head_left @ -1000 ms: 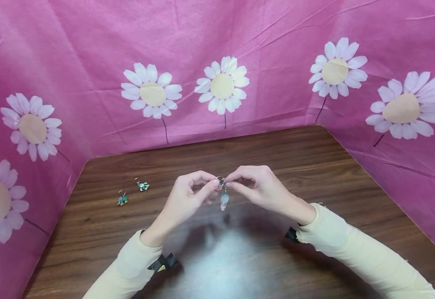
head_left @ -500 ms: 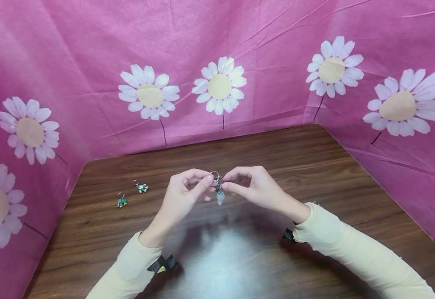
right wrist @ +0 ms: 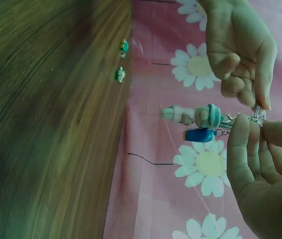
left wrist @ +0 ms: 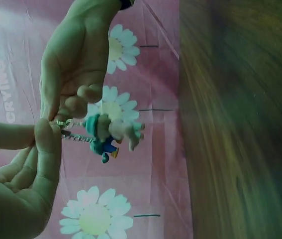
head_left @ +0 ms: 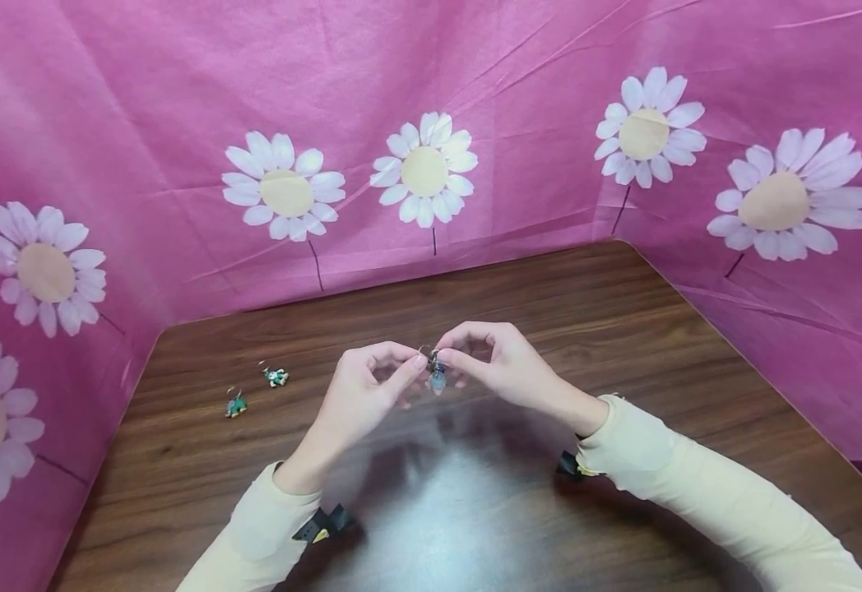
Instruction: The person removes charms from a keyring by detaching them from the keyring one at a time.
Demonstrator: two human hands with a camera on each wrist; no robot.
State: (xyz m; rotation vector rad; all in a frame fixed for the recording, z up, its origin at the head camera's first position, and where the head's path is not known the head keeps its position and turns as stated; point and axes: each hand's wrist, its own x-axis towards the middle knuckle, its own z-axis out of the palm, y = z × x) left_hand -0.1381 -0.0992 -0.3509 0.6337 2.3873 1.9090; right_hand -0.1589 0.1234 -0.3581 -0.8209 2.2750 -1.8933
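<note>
Both hands are up over the middle of the wooden table (head_left: 623, 329), meeting fingertip to fingertip. The left hand (head_left: 360, 395) pinches the metal key ring (head_left: 428, 355) between thumb and forefinger, and the right hand (head_left: 505, 366) pinches the same ring from the other side, its other fingers curled in behind. Below the ring hang two small charms: a pale figure with a teal cap (left wrist: 112, 128) and a smaller blue charm (left wrist: 103, 146), side by side on short chains, both clear of the tabletop. From the right wrist view the pale figure (right wrist: 193, 114) sticks out sideways from the ring with the blue one (right wrist: 199, 135) just beside it.

Compared with a second ago, the hands have drawn slightly closer together and the ring sits tighter between the fingertips; half a second ago it showed as an open loop above the thumbs, and now it is mostly hidden by them. The dangling charms have risen too, hanging shorter and nearer the fingers than before. The grip itself has not changed on either side.

Near the left edge of the table lie two other small keychain charms, a green one (head_left: 235, 404) and a green-and-white one (head_left: 276, 376), close to each other and unmoved. Pink daisy-printed cloth (head_left: 142, 107) walls in the table on three sides.
</note>
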